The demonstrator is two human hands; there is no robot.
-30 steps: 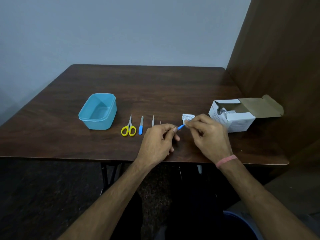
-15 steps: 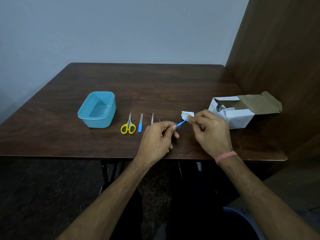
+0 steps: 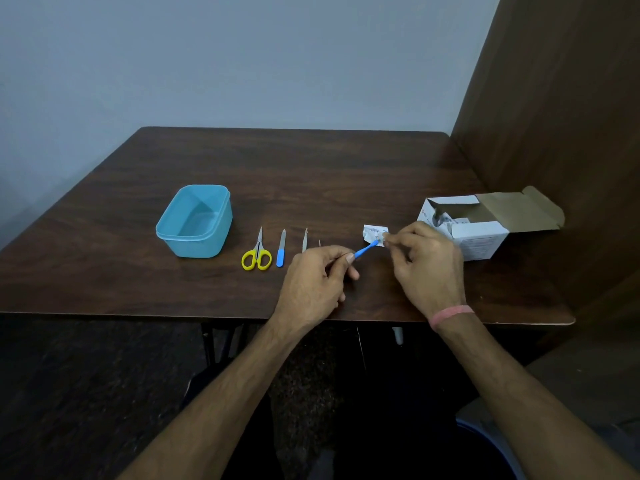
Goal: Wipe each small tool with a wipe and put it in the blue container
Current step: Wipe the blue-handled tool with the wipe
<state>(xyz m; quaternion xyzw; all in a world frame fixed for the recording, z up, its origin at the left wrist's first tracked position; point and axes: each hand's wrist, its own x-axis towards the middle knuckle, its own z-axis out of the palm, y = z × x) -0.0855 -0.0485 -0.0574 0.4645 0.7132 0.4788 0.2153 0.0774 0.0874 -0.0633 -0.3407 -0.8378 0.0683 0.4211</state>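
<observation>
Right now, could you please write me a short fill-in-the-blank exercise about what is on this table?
1. The scissors have ____ handles.
2. The left hand pinches a small tool with a ____ handle.
3. The container holds ____ tools so far.
4. The cardboard box lies with its flap ____.

Missing words: yellow; blue; no; open

One blue container (image 3: pixel 194 221), one scissors (image 3: pixel 257 255), four other small tools (image 3: pixel 281 252), one box (image 3: pixel 478 230), two hands (image 3: pixel 313 285)
</observation>
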